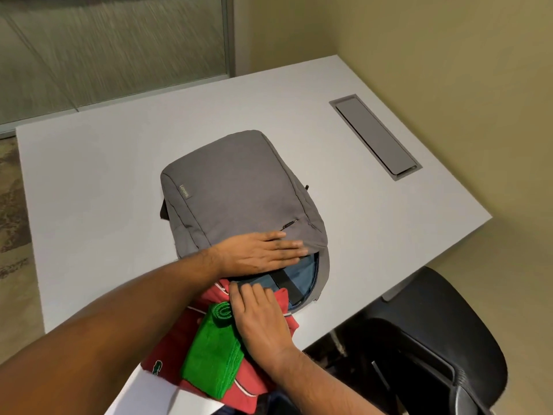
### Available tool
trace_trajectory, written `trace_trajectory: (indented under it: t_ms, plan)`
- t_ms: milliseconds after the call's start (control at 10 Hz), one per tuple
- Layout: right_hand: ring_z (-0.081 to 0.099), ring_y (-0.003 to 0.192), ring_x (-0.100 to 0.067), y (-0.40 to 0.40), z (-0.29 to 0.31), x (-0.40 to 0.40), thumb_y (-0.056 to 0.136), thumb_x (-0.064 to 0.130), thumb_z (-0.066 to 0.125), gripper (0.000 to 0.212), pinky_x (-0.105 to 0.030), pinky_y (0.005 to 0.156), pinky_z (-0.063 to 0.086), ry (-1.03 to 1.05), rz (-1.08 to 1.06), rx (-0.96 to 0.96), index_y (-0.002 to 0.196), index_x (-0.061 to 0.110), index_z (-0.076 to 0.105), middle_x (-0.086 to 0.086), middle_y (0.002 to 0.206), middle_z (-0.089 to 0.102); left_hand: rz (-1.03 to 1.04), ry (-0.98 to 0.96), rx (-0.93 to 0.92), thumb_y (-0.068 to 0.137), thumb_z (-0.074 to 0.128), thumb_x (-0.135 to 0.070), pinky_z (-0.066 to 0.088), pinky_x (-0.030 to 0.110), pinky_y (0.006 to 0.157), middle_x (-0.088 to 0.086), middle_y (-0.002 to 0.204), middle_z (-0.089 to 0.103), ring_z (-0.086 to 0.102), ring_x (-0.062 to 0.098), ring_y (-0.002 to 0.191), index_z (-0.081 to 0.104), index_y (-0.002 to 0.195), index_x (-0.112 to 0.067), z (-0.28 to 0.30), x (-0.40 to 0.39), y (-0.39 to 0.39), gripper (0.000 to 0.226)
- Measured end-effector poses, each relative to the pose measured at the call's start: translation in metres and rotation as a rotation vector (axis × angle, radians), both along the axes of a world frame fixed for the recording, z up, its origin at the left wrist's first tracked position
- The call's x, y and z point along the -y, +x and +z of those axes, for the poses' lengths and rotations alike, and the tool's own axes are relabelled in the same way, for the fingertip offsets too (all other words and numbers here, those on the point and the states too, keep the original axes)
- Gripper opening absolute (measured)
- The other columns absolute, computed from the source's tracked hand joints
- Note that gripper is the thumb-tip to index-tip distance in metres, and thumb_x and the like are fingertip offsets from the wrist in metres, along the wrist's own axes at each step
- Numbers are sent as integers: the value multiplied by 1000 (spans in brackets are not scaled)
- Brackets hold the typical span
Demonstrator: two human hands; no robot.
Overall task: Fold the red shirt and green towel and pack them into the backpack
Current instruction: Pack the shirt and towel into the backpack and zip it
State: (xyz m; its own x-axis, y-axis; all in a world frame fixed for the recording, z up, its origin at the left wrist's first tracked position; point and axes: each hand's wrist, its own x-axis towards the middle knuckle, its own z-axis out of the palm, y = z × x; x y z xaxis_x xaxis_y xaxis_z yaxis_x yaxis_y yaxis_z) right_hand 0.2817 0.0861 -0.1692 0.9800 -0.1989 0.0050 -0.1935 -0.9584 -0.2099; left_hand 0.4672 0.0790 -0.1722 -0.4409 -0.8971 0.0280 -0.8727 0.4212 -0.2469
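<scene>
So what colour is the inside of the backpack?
Blue, seen in the head view through the open mouth of the grey fabric backpack.

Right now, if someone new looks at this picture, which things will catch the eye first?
First, the bright bundle at the near table edge: a green towel lying on a folded red shirt, pushed toward the open mouth of the grey backpack in the middle of the white table. The left hand lies flat on the backpack's upper flap, while the right hand presses on the clothes. A black chair stands at the right.

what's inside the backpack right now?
Backpack mouth shows blue lining and a black strap. Red shirt edge enters; deeper interior is covered.
</scene>
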Motion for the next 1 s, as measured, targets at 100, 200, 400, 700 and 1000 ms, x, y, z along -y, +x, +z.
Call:
trace_trajectory:
  t_ms: [100,200,400,700,1000]
  plan:
    - [53,85,-13,-3,1,1,74,24,83,53,-27,72,46,-13,-9,-8,115,17,50,6,95,59,30,47,14,101,57,-16,2,44,127,9,171,4,2,26,158,22,161,-12,-6,-1,5,69]
    - [53,91,-20,-4,-5,-1,81,17,79,52,-35,75,49,2,-16,-1,122,10,49,-2,103,57,202,270,-7,99,51,-50,-5,55,126,7,169,-22,-21,24,155,3,164,-16,-4,-3,0,88]
    - [49,88,-22,-12,5,1,85,9,62,56,-35,75,47,-99,78,20,140,4,52,-3,102,54,355,352,-185,88,55,12,34,37,120,7,165,-31,-15,25,156,-4,163,-13,4,-10,-7,99]
    - [48,88,-23,-20,38,13,83,7,66,52,-36,74,42,-123,71,33,134,6,56,-3,101,52,474,451,-547,82,55,21,24,10,105,-6,170,-14,8,10,156,6,164,-22,53,2,18,105]
    - [47,86,-25,-8,98,51,74,2,59,31,-39,73,36,-238,8,9,102,17,59,-2,96,52,496,428,-563,85,53,16,33,19,104,-10,170,1,31,17,149,20,163,-25,112,24,50,94]
